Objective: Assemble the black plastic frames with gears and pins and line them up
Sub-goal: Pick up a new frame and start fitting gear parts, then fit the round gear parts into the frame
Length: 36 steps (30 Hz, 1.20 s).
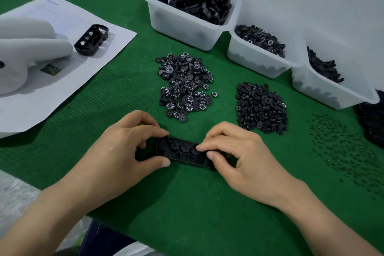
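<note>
The black plastic frame (180,151) lies on the green mat (187,203) at lower centre, its long axis running left to right and dipping slightly rightward, with the open face apparently up. The left hand (122,149) pinches its left end, thumb near, fingers far. The right hand (245,156) pinches the right end, forefinger over the seated gears (184,147).

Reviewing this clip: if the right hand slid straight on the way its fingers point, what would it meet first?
The right hand points left along the black frame both hands hold, so it would probably meet the left hand first, at the frame's far end; depth is unclear.
</note>
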Available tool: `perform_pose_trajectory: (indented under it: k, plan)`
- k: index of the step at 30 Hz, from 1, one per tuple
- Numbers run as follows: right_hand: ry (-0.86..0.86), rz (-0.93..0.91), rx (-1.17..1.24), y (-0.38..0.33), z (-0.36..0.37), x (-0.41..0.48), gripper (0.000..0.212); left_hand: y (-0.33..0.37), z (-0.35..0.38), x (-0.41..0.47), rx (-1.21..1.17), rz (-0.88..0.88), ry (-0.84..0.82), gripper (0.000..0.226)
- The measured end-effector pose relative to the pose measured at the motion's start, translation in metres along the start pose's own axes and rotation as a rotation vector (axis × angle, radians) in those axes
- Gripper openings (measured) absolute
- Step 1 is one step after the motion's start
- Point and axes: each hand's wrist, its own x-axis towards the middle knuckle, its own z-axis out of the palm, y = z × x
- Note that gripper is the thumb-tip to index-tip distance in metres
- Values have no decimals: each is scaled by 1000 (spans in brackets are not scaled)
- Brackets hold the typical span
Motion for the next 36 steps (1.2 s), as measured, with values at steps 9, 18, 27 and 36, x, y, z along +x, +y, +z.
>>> perform_pose_trajectory:
  k: [9, 18, 27, 36]
  plan:
    - [296, 322, -120, 39, -26, -43, 14, 35, 34, 23, -1, 118, -126, 50]
    - [196, 217, -302, 63, -37, -10, 44, 56, 61, 30, -56, 224, -246, 45]
    - [113, 117, -244, 58, -33, -34, 31, 51, 61, 31, -116, 202, -213, 44]
    - [274, 268, -44, 63, -40, -61, 27, 49, 62, 31, -75, 212, -190, 45]
